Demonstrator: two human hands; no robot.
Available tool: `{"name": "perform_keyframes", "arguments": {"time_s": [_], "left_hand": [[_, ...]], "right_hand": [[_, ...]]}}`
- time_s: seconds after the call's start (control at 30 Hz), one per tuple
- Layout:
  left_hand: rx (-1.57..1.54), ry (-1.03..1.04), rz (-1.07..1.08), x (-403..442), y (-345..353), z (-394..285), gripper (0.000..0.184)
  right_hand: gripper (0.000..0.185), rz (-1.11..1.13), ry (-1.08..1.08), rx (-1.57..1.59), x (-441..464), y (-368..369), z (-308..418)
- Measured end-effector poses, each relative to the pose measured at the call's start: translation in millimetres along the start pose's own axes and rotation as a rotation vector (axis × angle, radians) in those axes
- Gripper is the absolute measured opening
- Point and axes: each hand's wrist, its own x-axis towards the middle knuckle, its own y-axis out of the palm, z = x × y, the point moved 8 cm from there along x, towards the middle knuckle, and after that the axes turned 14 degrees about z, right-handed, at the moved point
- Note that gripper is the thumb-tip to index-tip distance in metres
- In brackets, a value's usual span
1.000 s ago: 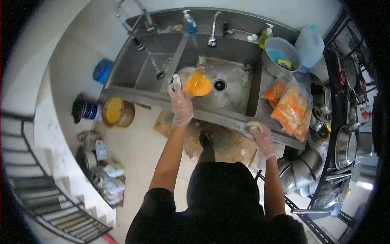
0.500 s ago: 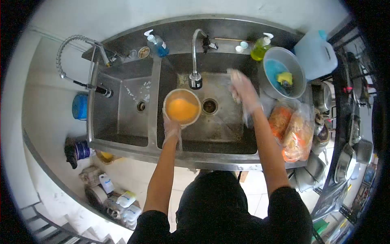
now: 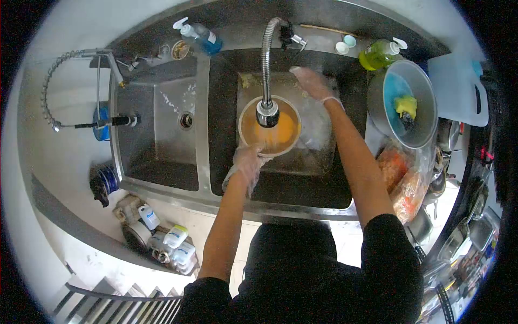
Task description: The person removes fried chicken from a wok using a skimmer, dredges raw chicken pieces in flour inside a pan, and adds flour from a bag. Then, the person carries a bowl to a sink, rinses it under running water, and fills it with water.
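My left hand point(image 3: 247, 164), in a clear plastic glove, grips the near rim of a round bowl point(image 3: 245, 135). Something orange shows inside the bowl, whether liquid or its coloured bottom I cannot tell. The faucet head point(image 3: 267, 115) hangs over the bowl, and streaks of water fall from it. My right hand point(image 3: 314, 85), also gloved, is apart from the bowl, near the back right of the large sink basin point(image 3: 280, 186). Its fingers are stretched out toward the back left, with nothing visible in them. The drain is hidden by the bowl.
On the right stand a grey basin point(image 3: 431, 110) with blue liquid and a yellow sponge point(image 3: 406, 105), and filled plastic bags point(image 3: 407, 197). Pump bottles, green point(image 3: 376, 56) and blue point(image 3: 208, 40), line the back ledge. A second sink point(image 3: 175, 162) with a spring faucet is at left.
The bowl has moved right and back with my left hand, to beneath the faucet, where water now falls. My right hand has shifted toward the back of the basin. The view has shifted too.
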Motion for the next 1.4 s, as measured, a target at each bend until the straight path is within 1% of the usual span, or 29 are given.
{"name": "perform_keyframes", "arguments": {"time_s": [0.03, 0.1, 0.13, 0.2, 0.23, 0.27, 0.33, 0.37, 0.4, 0.43, 0.47, 0.5, 0.53, 0.57, 0.6, 0.63, 0.73, 0.77, 0.83, 0.87, 0.97, 1.0, 1.03, 1.1, 1.13, 1.17, 1.23, 1.33, 1.4], "left_hand": [[0.004, 0.012, 0.007, -2.7, 2.5, -1.7, 0.059], [0.233, -0.076, -0.163, -19.1, 3.4, -6.7, 0.044], [0.310, -0.074, -0.185, -27.5, 8.3, -12.7, 0.042], [0.422, -0.030, -0.174, -43.4, 18.9, -24.8, 0.041], [0.454, 0.016, -0.137, -47.1, 26.1, -31.3, 0.043], [0.410, 0.040, -0.188, -50.7, 26.7, -36.1, 0.044], [0.322, 0.084, -0.287, -57.7, 29.5, -46.5, 0.046], [0.387, 0.018, -0.241, -55.8, 26.6, -42.1, 0.047], [0.448, -0.047, -0.193, -53.0, 21.3, -36.7, 0.048], [0.508, -0.105, -0.142, -49.0, 24.5, -33.3, 0.049], [0.447, -0.062, -0.188, -46.0, 23.9, -35.3, 0.049], [0.391, -0.024, -0.235, -46.6, 25.8, -39.4, 0.049], [0.334, 0.016, -0.284, -47.4, 26.1, -43.1, 0.049], [0.385, -0.081, -0.242, -42.6, 22.4, -35.6, 0.049], [0.435, -0.181, -0.207, -41.7, 10.0, -26.2, 0.049], [0.485, -0.280, -0.174, -45.4, 5.5, -19.6, 0.049], [0.253, -0.067, -0.261, -49.6, 5.5, -22.2, 0.048], [0.260, -0.104, -0.240, -47.9, 10.0, -17.1, 0.048], [0.272, -0.182, -0.213, -50.8, 14.2, -9.0, 0.048], [0.243, -0.203, -0.300, -45.1, 2.2, -11.3, 0.049], [0.150, -0.047, -0.255, -54.2, 27.8, -20.4, 0.048], [0.232, -0.093, -0.192, -46.9, 8.4, -7.2, 0.049], [0.317, -0.134, -0.128, -44.7, 4.9, -1.2, 0.050], [0.138, -0.127, -0.251, -44.1, 3.2, 1.8, 0.052], [0.083, -0.046, -0.212, -49.1, 20.7, -13.1, 0.052], [0.164, -0.040, -0.188, -52.9, 36.9, -21.3, 0.053], [0.331, -0.038, -0.148, -63.3, 56.8, -27.2, 0.055], [0.635, 0.162, -0.161, -51.5, 46.4, -50.3, 0.059], [1.182, 0.429, -0.220, -62.4, 68.8, -74.8, 0.062]], "right_hand": [[0.036, -0.096, -0.050, -0.080, -3.0, -3.9, -3.4], [0.033, -0.119, -0.058, -0.021, -17.6, 0.8, -22.8], [0.032, -0.133, -0.059, 0.007, -27.2, 3.3, -32.4], [0.033, -0.084, 0.142, 0.147, -43.4, 22.3, -63.7], [0.034, -0.118, 0.191, 0.203, -55.9, 25.3, -76.4], [0.035, -0.156, 0.238, 0.259, -68.9, 28.4, -88.9], [0.038, -0.371, 0.189, 0.249, -102.9, 23.6, -100.0], [0.039, -0.485, 0.147, 0.188, -118.4, 23.4, -105.5], [0.041, -0.608, 0.059, 0.027, -128.3, 41.9, -120.9], [0.042, -0.617, 0.083, 0.053, -135.1, 42.2, -123.8], [0.043, -0.626, 0.107, 0.080, -141.9, 42.3, -126.3], [0.044, -0.518, 0.253, 0.303, -152.6, 32.8, -108.1], [0.045, -0.462, 0.331, 0.408, -157.5, 35.5, -111.7], [0.046, -0.407, 0.414, 0.506, -163.8, 39.6, -115.2], [0.047, -0.406, 0.437, 0.490, -169.0, 50.2, -135.8], [0.049, -0.418, 0.414, 0.484, -172.7, 55.0, -142.2], [0.051, -0.472, 0.319, 0.507, -182.2, 53.6, -138.6], [0.051, -0.485, 0.312, 0.535, -185.1, 51.1, -136.1], [0.051, -0.456, 0.394, 0.641, -192.3, 35.9, -105.6], [0.051, -0.440, 0.425, 0.684, -195.8, 33.8, -97.6], [0.051, -0.434, 0.468, 0.708, -201.5, 33.5, -101.2], [0.051, -0.440, 0.494, 0.692, -204.2, 38.5, -107.5], [0.051, -0.448, 0.461, 0.677, -204.6, 47.7, -116.2], [0.052, -0.476, 0.327, 0.641, -201.3, 67.5, -140.1], [0.051, -0.473, 0.318, 0.658, -201.4, 65.6, -137.0], [0.051, -0.470, 0.310, 0.676, -201.4, 63.9, -134.2], [0.050, -0.408, 0.480, 0.793, -214.8, 42.0, -89.7], [0.045, -0.457, 0.558, 0.894, -222.4, 45.3, -92.2], [0.041, -0.530, 0.378, 0.746, -226.8, 28.0, -84.3]]}}
